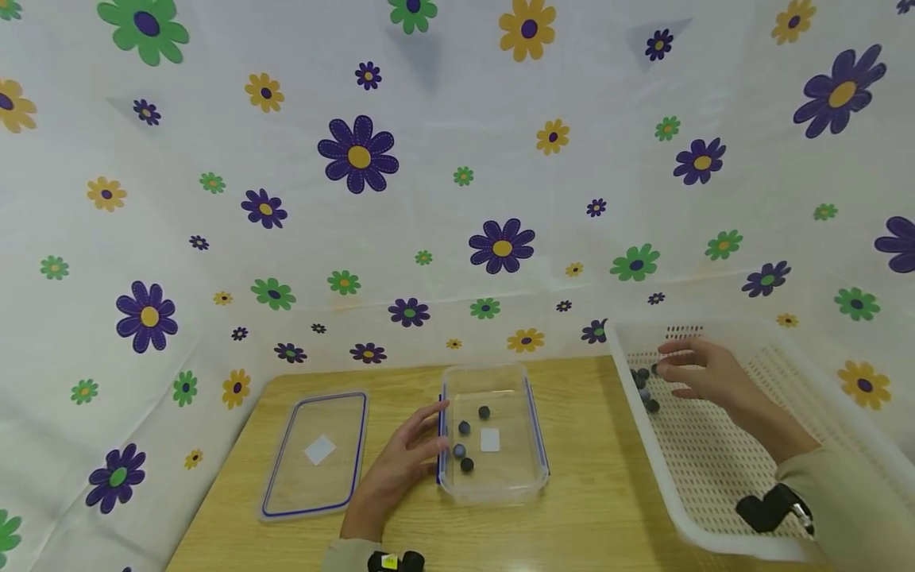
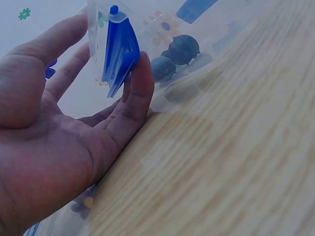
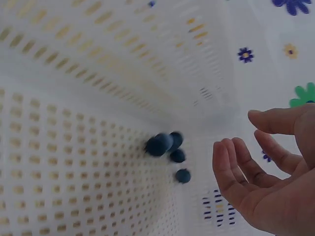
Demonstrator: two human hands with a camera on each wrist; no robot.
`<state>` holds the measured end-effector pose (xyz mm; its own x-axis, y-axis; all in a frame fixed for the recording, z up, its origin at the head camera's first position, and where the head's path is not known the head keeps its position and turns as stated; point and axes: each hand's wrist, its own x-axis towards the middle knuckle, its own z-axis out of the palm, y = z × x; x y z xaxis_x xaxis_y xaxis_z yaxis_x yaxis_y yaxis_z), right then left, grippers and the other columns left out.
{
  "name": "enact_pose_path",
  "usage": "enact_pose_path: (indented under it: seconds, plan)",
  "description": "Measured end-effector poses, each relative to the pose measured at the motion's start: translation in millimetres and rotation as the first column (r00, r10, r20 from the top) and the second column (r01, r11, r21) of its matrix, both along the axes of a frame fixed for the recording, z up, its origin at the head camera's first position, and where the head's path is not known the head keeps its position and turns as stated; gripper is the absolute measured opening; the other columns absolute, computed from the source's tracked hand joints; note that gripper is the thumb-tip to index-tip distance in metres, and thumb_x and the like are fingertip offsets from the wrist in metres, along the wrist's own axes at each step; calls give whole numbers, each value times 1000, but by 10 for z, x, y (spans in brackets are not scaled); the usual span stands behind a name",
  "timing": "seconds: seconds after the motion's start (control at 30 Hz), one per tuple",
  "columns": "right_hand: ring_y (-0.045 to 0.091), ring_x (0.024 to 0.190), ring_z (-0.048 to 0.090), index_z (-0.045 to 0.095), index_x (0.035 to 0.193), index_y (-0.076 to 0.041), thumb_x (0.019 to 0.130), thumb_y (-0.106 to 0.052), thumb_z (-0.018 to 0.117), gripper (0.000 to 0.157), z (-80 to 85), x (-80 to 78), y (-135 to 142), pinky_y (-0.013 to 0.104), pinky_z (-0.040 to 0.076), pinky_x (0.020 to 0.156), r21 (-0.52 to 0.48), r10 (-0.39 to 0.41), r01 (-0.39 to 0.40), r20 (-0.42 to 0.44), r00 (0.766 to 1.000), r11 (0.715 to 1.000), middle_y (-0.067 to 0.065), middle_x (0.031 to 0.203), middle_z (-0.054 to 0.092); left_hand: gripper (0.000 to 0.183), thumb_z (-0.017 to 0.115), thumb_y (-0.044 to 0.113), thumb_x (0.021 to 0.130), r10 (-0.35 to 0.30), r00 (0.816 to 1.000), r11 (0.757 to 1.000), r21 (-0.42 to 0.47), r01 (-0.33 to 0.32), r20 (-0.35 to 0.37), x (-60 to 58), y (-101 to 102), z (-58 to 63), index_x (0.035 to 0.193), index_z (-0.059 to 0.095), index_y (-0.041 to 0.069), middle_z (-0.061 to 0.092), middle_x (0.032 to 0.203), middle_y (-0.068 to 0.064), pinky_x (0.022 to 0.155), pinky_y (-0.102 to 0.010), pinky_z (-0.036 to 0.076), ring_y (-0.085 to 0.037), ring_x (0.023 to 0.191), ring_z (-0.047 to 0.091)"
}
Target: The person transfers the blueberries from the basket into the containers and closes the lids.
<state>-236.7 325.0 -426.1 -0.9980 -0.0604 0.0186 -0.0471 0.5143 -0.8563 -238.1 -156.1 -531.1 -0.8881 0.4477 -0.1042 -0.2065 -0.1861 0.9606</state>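
A clear plastic container with blue side clips stands on the table, holding several blueberries and a small white square. My left hand rests against its left side with loosely bent fingers; in the left wrist view a fingertip touches the hanging blue clip. At the right, my right hand hovers inside the white basket, near its far left corner. In the right wrist view its thumb and fingers are apart with nothing between them. Several blueberries lie in the basket beside that hand.
A clear lid with a blue seal and a white square lies on the table left of the container. A white flower-printed sheet hangs behind and at both sides. The basket's raised walls surround the right hand.
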Motion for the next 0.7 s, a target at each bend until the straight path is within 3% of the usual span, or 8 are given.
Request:
enact_pose_path:
  seconds: [0.1, 0.3, 0.43, 0.7]
  plan:
    - [35, 105, 66, 44, 138, 14, 101, -13, 65, 51, -65, -52, 25, 44, 61, 81, 6, 19, -20, 91, 996, 1000, 38, 127, 55, 62, 65, 7, 101, 10, 1000, 1000, -3, -10, 6, 12, -15, 9, 157, 42, 21, 32, 162, -18, 95, -48, 53, -33, 131, 52]
    - [31, 99, 68, 34, 139, 16, 99, -10, 66, 58, -175, -109, 79, 49, 60, 84, -72, 62, -46, 235, 970, 996, 34, 120, 58, 63, 65, 7, 101, 18, 1000, 1000, -5, -18, 11, 16, -20, 5, 158, 42, 21, 31, 162, -18, 97, -49, 52, -34, 133, 50]
    - [26, 92, 68, 35, 136, 17, 98, -12, 67, 57, -280, -132, 83, 45, 61, 79, -36, 53, -44, 297, 953, 998, 28, 113, 63, 62, 67, 9, 100, 14, 1000, 1000, 1, -14, 2, 0, -9, -4, 156, 44, 22, 33, 161, -18, 97, -49, 53, -34, 132, 51]
    - [24, 84, 68, 50, 121, 20, 93, -9, 71, 46, -357, -104, -10, 42, 62, 73, 53, 20, -36, 268, 963, 998, 26, 104, 65, 62, 67, 12, 100, -4, 1000, 1000, -3, 4, 1, -9, -14, -9, 156, 43, 22, 33, 161, -18, 96, -48, 53, -33, 132, 50]
